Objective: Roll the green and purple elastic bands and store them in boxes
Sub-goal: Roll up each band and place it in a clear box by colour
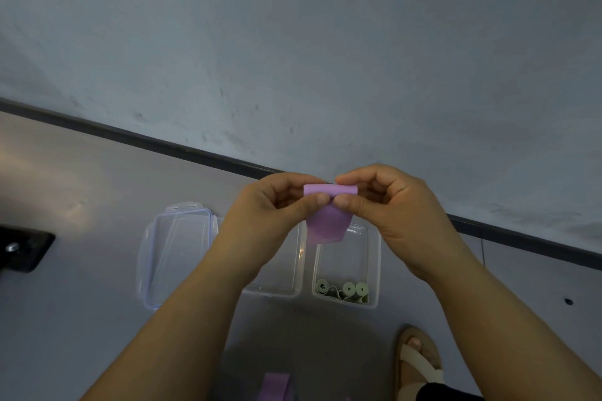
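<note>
step: rolling purple band (329, 215) | left hand (277, 202) and right hand (387, 202) close together, both pinching its rolled top | next: probably finish winding, then put in empty box (280, 290)

Dim, bluish light filled the frame, soft glare lay on the floor (75, 205) at left, and wide-angle distortion bent the edges.

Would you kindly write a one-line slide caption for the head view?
Left hand and right hand pinch a half-rolled purple band above a clear box holding rolled green bands.
</note>
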`<state>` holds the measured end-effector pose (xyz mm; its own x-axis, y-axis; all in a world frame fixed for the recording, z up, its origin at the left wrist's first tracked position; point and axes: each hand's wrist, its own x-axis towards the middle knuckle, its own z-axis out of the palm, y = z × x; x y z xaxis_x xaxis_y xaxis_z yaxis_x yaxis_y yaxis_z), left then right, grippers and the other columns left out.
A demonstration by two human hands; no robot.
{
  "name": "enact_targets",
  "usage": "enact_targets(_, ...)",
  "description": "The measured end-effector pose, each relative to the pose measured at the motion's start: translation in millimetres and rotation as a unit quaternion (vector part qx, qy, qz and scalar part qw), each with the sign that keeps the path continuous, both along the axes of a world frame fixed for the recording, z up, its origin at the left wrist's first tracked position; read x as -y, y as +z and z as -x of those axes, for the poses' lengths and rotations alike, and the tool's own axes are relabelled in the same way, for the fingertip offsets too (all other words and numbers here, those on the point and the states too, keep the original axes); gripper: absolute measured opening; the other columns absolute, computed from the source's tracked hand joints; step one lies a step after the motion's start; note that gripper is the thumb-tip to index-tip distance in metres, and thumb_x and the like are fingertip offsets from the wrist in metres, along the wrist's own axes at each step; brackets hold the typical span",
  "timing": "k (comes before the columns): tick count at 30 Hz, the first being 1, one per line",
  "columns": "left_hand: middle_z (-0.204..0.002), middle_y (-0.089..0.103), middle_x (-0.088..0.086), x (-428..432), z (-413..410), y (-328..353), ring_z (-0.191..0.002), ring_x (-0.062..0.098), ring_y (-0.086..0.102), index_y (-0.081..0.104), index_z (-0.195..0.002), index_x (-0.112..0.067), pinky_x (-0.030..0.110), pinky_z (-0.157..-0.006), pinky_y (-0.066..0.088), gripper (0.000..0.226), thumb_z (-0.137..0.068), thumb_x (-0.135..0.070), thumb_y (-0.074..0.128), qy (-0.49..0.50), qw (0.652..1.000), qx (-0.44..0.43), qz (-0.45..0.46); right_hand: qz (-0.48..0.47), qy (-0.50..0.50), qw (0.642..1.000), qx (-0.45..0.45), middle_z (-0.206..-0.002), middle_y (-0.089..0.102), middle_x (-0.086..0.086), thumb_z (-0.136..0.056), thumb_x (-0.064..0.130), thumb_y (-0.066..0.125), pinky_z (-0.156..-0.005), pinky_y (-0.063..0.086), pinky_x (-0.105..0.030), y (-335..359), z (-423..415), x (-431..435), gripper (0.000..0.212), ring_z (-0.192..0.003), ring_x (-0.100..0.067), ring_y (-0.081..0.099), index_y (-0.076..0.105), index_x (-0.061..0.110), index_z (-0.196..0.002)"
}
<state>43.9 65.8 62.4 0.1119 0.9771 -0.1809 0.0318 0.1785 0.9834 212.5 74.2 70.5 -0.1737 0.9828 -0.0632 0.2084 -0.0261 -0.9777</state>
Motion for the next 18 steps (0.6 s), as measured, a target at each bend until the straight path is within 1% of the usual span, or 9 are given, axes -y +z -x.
enact_targets(3, -0.091, 0.074, -0.001, -0.1, 1.1, -0.8, -0.083, 0.010, 0.068, 0.069, -0.097, -0.015, 0.021, -0.076, 0.055, 0.032, -0.066, -0.024, 0.067, -0.001, 1.000, 0.011, 0.001, 0.003, 0.011, 1.000, -0.009, -0.082, 0.070, 0.016, -0.071, 0.017, 0.072, -0.072, 0.052, -0.013, -0.6, 0.3, -0.2, 0.021, -0.082, -0.002, 0.066, 0.065, 0.031, -0.085)
enact_targets(4, -0.089, 0.074, -0.003, -0.2, 1.3, -1.2, -0.083, 0.008, 0.067, 0.069, -0.096, -0.016, 0.019, -0.074, 0.054, 0.030, -0.067, -0.023, 0.067, -0.001, 1.000, 0.013, 0.001, 0.008, 0.012, 1.000, -0.011, -0.083, 0.070, 0.016, -0.070, 0.018, 0.072, -0.073, 0.052, -0.014, -0.5, 0.3, -0.1, 0.022, -0.083, -0.002, 0.066, 0.064, 0.031, -0.086)
enact_targets(6, -0.087, 0.073, -0.005, -0.3, 1.8, -1.8, -0.082, 0.006, 0.067, 0.069, -0.095, -0.017, 0.016, -0.072, 0.053, 0.025, -0.070, -0.017, 0.068, -0.001, 1.000, 0.017, 0.002, 0.024, 0.010, 1.000, -0.016, -0.085, 0.071, 0.013, -0.064, 0.030, 0.070, -0.077, 0.054, -0.017, 0.7, 0.4, 0.1, 0.025, -0.085, -0.005, 0.066, 0.064, 0.032, -0.089)
enact_targets(9, -0.090, 0.073, -0.002, -0.5, 2.7, -2.5, -0.085, 0.010, 0.068, 0.069, -0.094, -0.017, 0.019, -0.075, 0.054, 0.020, -0.075, -0.009, 0.068, 0.001, 1.000, 0.022, 0.002, 0.042, 0.012, 0.999, 0.001, -0.088, 0.070, 0.011, -0.062, 0.045, 0.062, -0.078, 0.055, -0.021, 2.7, 1.1, 1.2, 0.028, -0.085, -0.005, 0.066, 0.064, 0.034, -0.088)
enact_targets(12, -0.089, 0.073, -0.001, 0.1, 3.0, -1.7, -0.085, 0.011, 0.068, 0.069, -0.094, -0.016, 0.018, -0.073, 0.053, 0.021, -0.076, -0.006, 0.067, -0.003, 0.999, 0.034, 0.001, 0.045, 0.014, 0.999, 0.011, -0.084, 0.070, 0.013, -0.064, 0.046, 0.059, -0.073, 0.056, -0.018, 4.1, 0.7, 1.4, 0.025, -0.081, -0.004, 0.066, 0.065, 0.035, -0.085)
enact_targets(15, -0.089, 0.073, -0.002, 0.2, 2.6, -1.3, -0.085, 0.012, 0.068, 0.067, -0.095, -0.019, 0.020, -0.074, 0.054, 0.028, -0.067, -0.012, 0.069, -0.001, 0.998, 0.062, 0.012, 0.053, 0.014, 0.998, -0.006, -0.081, 0.071, 0.016, -0.064, 0.040, 0.062, -0.067, 0.054, -0.015, 4.9, 0.5, 0.9, 0.024, -0.079, -0.003, 0.067, 0.065, 0.031, -0.086)
enact_targets(18, -0.096, 0.072, 0.006, -0.1, 2.5, -1.6, -0.090, 0.019, 0.068, 0.065, -0.102, -0.016, 0.030, -0.081, 0.057, 0.042, -0.061, -0.024, 0.069, -0.013, 0.995, 0.082, 0.050, 0.063, -0.001, 0.997, -0.039, -0.079, 0.071, 0.015, -0.062, 0.032, 0.066, -0.066, 0.053, -0.015, 4.3, 0.7, 1.3, 0.026, -0.078, -0.002, 0.067, 0.065, 0.027, -0.087)
